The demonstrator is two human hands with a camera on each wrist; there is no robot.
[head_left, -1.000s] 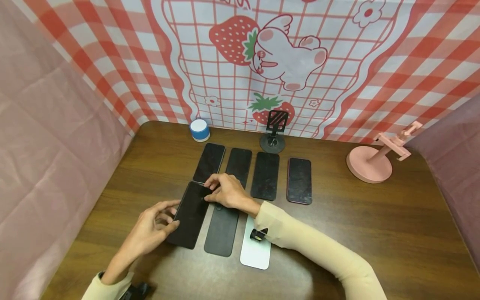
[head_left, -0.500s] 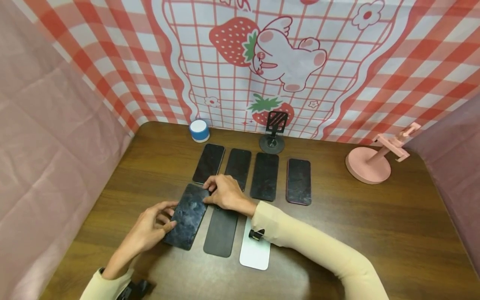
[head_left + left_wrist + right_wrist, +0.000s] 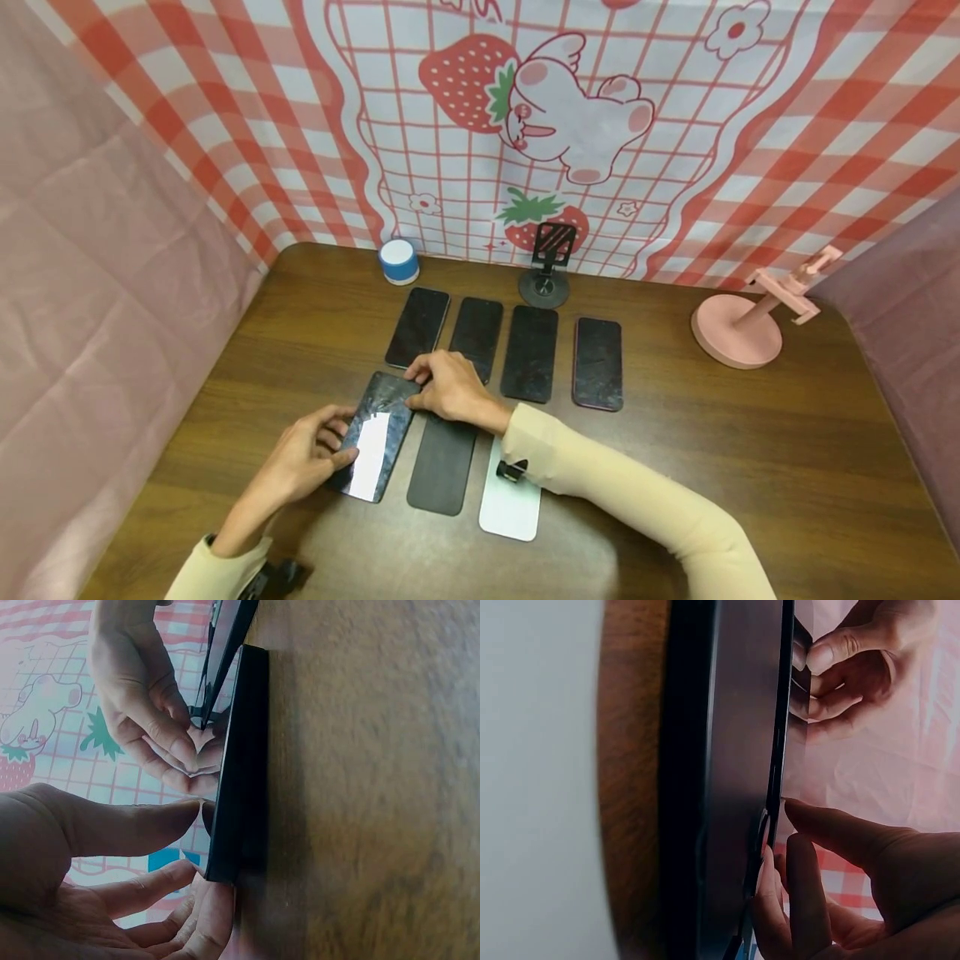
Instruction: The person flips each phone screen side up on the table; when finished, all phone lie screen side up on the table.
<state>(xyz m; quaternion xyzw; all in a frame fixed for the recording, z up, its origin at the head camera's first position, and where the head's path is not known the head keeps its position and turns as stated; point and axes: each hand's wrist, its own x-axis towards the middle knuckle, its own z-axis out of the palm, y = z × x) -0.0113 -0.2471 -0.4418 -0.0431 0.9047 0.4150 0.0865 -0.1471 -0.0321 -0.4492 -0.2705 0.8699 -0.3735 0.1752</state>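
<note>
Held phone (image 3: 377, 437) tips to a new angle, both hands on it

The screen is what has changed most. A second ago it was plain black; half a second ago it showed cloudy smudges; now a hard white glare covers its lower half. Its far edge also sits slightly nearer the person, so it no longer meets the upper phone (image 3: 418, 325) in view, and a thin strip of table (image 3: 225, 392) seems to part them. For the work in hand this looks like a small adjustment of tilt and position rather than a carry. Whether the whole back rests on the wood I cannot tell; the left wrist view puts it very close.

The left hand (image 3: 303, 454) pinches the left long edge, thumb on the screen side and the other fingers curled at the side. The right hand (image 3: 450, 387) pinches the far right corner between thumb and fingers. Both grips look much as they did a second ago.

The phone lies at the left end of the near row, just beside the grey phone (image 3: 442, 471), with the pale phone (image 3: 510, 508) next along, partly under the right sleeve (image 3: 555, 446).
</note>
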